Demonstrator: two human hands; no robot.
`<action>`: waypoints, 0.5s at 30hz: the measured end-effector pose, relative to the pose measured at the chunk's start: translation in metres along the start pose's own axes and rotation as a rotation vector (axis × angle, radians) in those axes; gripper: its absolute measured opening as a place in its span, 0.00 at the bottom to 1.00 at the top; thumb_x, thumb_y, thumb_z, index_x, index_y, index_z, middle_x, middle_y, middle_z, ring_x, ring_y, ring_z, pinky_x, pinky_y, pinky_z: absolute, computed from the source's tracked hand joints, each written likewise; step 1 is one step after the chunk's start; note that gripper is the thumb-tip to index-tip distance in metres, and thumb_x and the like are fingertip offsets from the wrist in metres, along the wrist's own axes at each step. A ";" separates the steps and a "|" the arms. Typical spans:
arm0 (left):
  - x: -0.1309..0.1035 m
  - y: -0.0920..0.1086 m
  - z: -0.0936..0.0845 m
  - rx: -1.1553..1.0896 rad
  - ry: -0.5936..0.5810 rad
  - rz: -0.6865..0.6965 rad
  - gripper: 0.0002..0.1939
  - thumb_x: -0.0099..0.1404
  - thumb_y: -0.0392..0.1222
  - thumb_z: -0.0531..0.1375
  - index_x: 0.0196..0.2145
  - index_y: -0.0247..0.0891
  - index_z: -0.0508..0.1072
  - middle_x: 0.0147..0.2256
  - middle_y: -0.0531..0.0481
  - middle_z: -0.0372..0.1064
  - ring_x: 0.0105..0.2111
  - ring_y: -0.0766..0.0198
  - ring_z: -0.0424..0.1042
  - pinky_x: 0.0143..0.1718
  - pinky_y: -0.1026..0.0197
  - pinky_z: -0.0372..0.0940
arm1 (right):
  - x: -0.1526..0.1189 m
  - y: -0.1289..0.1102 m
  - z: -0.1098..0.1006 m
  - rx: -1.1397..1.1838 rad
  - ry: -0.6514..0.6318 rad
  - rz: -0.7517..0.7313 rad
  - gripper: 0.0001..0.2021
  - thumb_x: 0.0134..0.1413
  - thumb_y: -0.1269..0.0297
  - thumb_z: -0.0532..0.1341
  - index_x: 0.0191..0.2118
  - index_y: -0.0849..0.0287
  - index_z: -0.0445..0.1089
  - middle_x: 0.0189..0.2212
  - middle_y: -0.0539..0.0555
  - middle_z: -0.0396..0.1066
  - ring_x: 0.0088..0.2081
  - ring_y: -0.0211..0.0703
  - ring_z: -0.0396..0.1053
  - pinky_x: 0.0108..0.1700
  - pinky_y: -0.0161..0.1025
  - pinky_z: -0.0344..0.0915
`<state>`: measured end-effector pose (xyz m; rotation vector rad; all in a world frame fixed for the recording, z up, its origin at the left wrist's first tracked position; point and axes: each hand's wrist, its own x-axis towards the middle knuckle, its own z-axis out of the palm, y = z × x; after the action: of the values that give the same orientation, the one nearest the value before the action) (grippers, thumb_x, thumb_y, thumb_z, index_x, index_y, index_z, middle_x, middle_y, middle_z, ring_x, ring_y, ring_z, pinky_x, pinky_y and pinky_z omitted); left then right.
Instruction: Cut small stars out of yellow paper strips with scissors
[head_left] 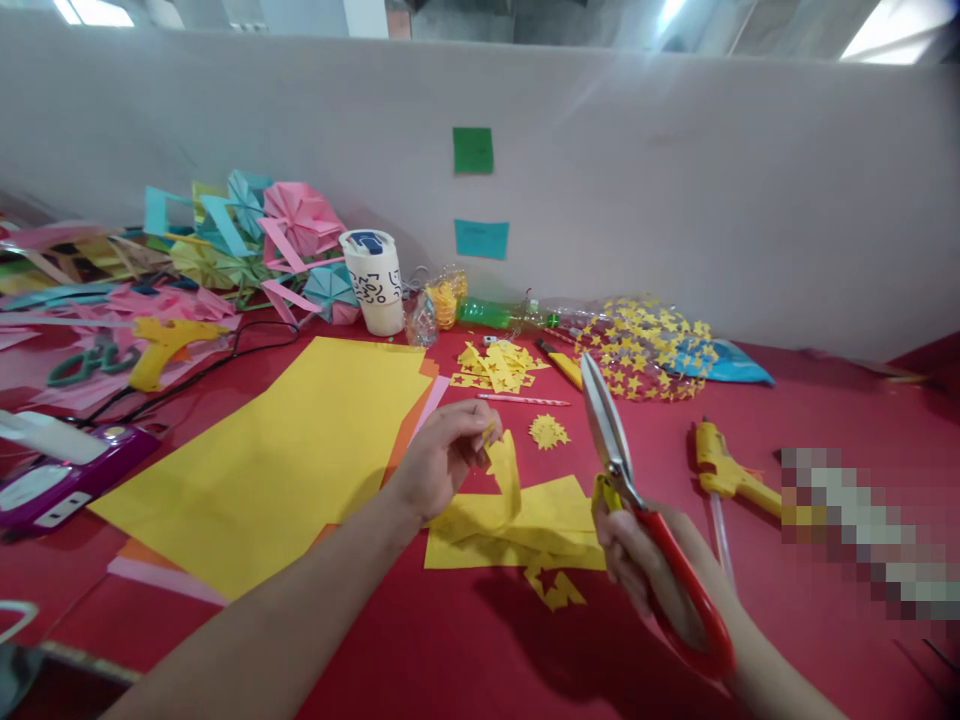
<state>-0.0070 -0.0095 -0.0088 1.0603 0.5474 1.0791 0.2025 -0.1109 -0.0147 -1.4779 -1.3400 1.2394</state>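
Note:
My left hand (439, 460) pinches a narrow yellow paper strip (510, 475), which curls down from the fingertips over more yellow paper pieces (551, 500) on the table. In my right hand (637, 550) is a pair of scissors (694, 610) with red handles, its metal blades pointing up and away and looking closed. Something small and yellow (606, 493) also shows at the right fingers; I cannot make out what it is. Beyond the hands lies a little pile of yellow paper stars (550, 431). A scrap with a star-shaped hole (555, 585) rests nearer me.
Large yellow sheets (300, 450) lie left, over orange and pink ones. Behind are punched scraps (499, 365), a pencil (525, 399), a cutter knife (562, 364), a white cup (373, 280) and star-covered plastic (645, 345). Glue guns (724, 465) lie at both sides.

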 end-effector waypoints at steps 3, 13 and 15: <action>0.000 -0.004 0.004 0.042 -0.060 -0.140 0.12 0.56 0.39 0.56 0.18 0.36 0.60 0.21 0.53 0.57 0.23 0.70 0.56 0.24 0.66 0.54 | 0.006 -0.001 -0.005 0.030 0.098 -0.041 0.22 0.54 0.44 0.56 0.23 0.58 0.60 0.10 0.42 0.54 0.12 0.31 0.52 0.17 0.31 0.50; -0.012 -0.026 0.039 0.684 -0.334 -0.184 0.08 0.60 0.37 0.55 0.24 0.35 0.68 0.26 0.53 0.65 0.29 0.67 0.64 0.32 0.65 0.57 | 0.016 -0.002 -0.001 -0.008 -0.045 0.089 0.05 0.47 0.63 0.61 0.27 0.57 0.65 0.10 0.41 0.58 0.10 0.30 0.53 0.12 0.27 0.49; -0.012 -0.028 0.040 0.692 -0.337 -0.173 0.08 0.60 0.36 0.54 0.24 0.35 0.68 0.26 0.53 0.65 0.30 0.66 0.65 0.33 0.65 0.58 | 0.017 0.000 0.001 -0.029 -0.052 0.089 0.03 0.45 0.68 0.59 0.25 0.58 0.64 0.11 0.41 0.59 0.10 0.29 0.52 0.11 0.26 0.47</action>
<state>0.0318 -0.0396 -0.0180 1.7214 0.7425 0.5354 0.2013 -0.0944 -0.0177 -1.5497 -1.3434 1.3286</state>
